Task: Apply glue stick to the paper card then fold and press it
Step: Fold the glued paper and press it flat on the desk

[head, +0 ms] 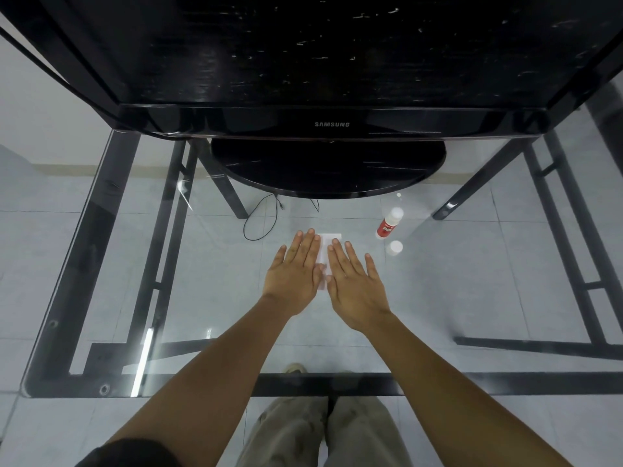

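Note:
A white paper card [326, 251] lies flat on the glass table [209, 298], mostly covered by my two hands. My left hand [296, 271] presses on its left part with straight fingers. My right hand [355, 281] lies flat on its right part, fingers straight and spread. Only a narrow strip of card shows between the hands and beyond the fingertips. A red and white glue stick [388, 224] lies on the glass to the right of the card. A small white round cap [395, 246] sits just in front of the glue stick.
A black monitor [330, 124] on a round stand [327, 166] fills the back of the table. Black metal frame bars and a thin cable [261, 217] show through the glass. My legs are visible below the table's front edge.

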`<state>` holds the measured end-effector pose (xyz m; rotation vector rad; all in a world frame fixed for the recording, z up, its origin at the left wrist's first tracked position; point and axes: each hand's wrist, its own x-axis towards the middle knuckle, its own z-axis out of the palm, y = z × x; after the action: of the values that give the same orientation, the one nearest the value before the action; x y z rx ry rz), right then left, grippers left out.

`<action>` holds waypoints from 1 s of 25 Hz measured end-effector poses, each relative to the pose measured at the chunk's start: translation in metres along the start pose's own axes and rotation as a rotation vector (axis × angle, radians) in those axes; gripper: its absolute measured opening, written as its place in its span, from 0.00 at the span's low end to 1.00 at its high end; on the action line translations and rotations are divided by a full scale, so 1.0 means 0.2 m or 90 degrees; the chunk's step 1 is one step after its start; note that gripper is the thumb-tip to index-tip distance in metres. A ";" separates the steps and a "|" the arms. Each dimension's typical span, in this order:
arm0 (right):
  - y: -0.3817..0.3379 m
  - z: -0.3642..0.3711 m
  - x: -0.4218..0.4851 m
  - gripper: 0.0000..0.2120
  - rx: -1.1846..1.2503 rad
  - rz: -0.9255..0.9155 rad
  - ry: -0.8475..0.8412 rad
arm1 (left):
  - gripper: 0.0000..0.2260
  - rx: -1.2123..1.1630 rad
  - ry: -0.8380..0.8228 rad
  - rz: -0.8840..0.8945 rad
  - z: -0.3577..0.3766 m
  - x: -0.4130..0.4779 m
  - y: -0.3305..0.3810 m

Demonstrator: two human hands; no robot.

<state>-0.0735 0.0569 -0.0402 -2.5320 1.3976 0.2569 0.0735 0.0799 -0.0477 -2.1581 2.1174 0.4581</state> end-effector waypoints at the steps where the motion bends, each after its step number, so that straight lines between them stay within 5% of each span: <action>1: -0.01 0.00 0.02 0.27 0.001 -0.013 -0.003 | 0.24 0.002 0.000 0.002 0.00 0.00 0.00; 25: 0.02 0.00 0.10 0.26 0.006 0.000 0.002 | 0.24 -0.019 -0.019 0.012 -0.02 0.00 -0.01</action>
<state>-0.0667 0.0392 -0.0451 -2.5261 1.3958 0.2460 0.0763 0.0783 -0.0435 -2.1356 2.1301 0.5237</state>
